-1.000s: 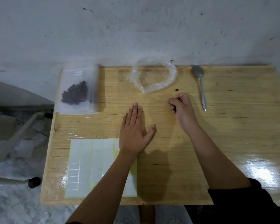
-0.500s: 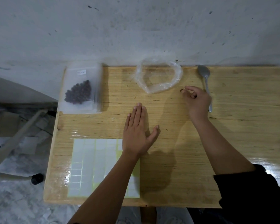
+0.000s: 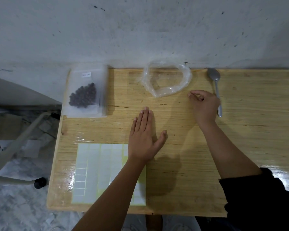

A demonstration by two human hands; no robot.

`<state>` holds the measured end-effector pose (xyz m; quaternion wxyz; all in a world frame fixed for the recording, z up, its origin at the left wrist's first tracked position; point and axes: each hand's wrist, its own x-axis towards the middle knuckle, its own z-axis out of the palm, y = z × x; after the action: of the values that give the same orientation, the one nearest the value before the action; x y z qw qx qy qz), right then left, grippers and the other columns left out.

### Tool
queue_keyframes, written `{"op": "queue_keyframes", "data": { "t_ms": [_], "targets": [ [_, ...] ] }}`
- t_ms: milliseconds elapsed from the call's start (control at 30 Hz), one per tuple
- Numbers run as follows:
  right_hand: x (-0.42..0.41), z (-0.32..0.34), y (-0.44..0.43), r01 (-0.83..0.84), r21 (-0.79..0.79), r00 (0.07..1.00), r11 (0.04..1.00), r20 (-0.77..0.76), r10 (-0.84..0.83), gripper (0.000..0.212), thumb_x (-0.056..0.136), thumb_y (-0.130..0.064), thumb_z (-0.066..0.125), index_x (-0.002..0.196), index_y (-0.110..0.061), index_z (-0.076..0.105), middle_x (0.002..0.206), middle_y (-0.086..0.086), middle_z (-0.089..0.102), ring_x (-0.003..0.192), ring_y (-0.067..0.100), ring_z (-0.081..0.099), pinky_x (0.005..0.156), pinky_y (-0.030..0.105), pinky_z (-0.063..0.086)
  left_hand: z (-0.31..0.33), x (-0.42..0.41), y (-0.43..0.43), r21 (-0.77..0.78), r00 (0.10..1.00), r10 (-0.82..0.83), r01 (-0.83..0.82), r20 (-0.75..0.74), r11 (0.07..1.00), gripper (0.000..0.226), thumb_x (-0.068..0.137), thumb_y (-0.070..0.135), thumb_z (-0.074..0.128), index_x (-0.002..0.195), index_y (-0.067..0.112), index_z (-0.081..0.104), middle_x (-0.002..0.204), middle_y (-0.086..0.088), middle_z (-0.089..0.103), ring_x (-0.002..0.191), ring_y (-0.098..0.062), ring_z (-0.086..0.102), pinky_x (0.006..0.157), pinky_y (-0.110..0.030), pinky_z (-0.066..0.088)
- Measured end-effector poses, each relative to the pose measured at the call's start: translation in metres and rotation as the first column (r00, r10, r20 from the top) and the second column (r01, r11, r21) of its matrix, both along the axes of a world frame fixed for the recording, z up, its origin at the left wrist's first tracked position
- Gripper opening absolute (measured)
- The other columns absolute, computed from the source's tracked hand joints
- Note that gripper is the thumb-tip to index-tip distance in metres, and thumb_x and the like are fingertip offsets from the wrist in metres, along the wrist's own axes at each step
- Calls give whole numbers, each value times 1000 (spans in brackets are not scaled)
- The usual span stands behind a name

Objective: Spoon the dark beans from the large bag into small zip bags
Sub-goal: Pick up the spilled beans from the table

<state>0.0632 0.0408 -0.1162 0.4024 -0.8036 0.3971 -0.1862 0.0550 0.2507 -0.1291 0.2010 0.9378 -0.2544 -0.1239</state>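
Observation:
My left hand [image 3: 143, 135] lies flat on the wooden table [image 3: 249, 130], fingers straight, holding nothing. My right hand [image 3: 204, 104] is curled, with thumb and forefinger pinched together at the table surface just right of the large clear bag [image 3: 167, 79]. A loose dark bean lay at that spot and is now hidden under the fingertips. The large bag is crumpled, open and looks empty. A metal spoon [image 3: 215, 80] lies beside my right hand, partly covered by it. At the back left a small zip bag with dark beans [image 3: 83, 97] rests on a stack of zip bags [image 3: 102, 90].
A sheet of white stickers [image 3: 97, 172] lies at the front left, partly under my left forearm. A grey wall runs along the table's far edge. A chair base with a castor [image 3: 39, 182] stands on the floor to the left.
My right hand moved right and away from me to the loose bean near the large bag and closed its fingertips there. My left hand stayed flat in place.

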Motion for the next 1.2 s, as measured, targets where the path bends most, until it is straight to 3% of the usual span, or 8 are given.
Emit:
{"op": "queue_keyframes", "data": {
  "t_ms": [267, 367, 467, 600, 733, 867, 1033, 1200],
  "targets": [
    [0, 5, 8, -10, 1, 995, 1000, -98, 10, 7, 87, -13, 61, 88, -7, 65, 54, -12, 39, 47, 2, 42, 49, 7, 34, 0, 0, 0, -64, 1000, 14, -13, 16, 998, 76, 91, 57, 37, 150, 17, 11, 158, 4, 0, 144, -7, -8, 116, -24, -9],
    [-2, 13, 13, 15, 73, 997, 997, -78, -9, 7, 89, -10, 58, 89, -4, 62, 56, -9, 39, 47, 0, 43, 51, 5, 35, 2, 3, 2, -239, 997, 78, -82, -26, 968, 58, 91, 45, 50, 141, 18, 37, 154, 5, 24, 142, -7, 15, 117, -30, 10],
    [-5, 22, 19, 27, 127, 998, 991, -64, -19, 5, 89, -12, 58, 89, -7, 60, 60, -8, 42, 53, 3, 42, 51, 4, 36, 15, 16, 1, -479, 966, 216, -259, -145, 839, 38, 90, 27, 57, 127, 15, 53, 133, 2, 51, 122, -8, 45, 106, -37, 39],
    [-11, 31, 20, 20, 153, 998, 988, -60, -11, 3, 87, -14, 60, 84, -12, 59, 60, -6, 44, 54, 5, 41, 50, 9, 36, 43, 53, -16, -577, 944, 276, -330, -183, 747, 42, 90, 26, 56, 129, 13, 47, 129, -1, 44, 119, -6, 40, 103, -30, 39],
    [-15, 44, 15, 48, 158, 998, 986, -34, -43, 5, 86, -12, 61, 82, -10, 58, 59, -5, 43, 53, 7, 41, 51, 10, 36, 61, 95, -38, -556, 965, 230, -261, -127, 789, 55, 92, 22, 56, 141, 11, 33, 145, -8, 30, 134, -15, 29, 105, -19, 23],
    [-24, 57, 6, 86, 158, 996, 984, -4, -86, 5, 87, -13, 61, 83, -9, 58, 60, -5, 45, 54, 6, 43, 53, 10, 36, 60, 120, -55, -401, 987, 100, -142, -123, 905, 61, 96, 31, 49, 148, 19, 19, 154, -11, 16, 142, -23, 17, 108, -32, 24],
    [-45, 79, -6, 95, 184, 993, 978, 45, -105, 4, 87, -8, 59, 84, -7, 58, 62, -3, 46, 52, 5, 42, 49, 10, 35, 56, 125, -60, -233, 996, 52, -68, -75, 970, 53, 98, 17, 41, 147, 24, 23, 144, -8, 40, 128, -26, 41, 95, -37, 40],
    [-76, 106, -25, 170, 182, 977, 968, 95, -189, 6, 86, -5, 57, 80, -6, 55, 61, -2, 45, 51, 6, 42, 48, 12, 34, 87, 100, -88, -337, 997, -35, 12, -63, 941, 48, 97, 18, 43, 144, 22, 32, 127, -12, 53, 113, -26, 52, 84, -30, 39]
  ]
}}
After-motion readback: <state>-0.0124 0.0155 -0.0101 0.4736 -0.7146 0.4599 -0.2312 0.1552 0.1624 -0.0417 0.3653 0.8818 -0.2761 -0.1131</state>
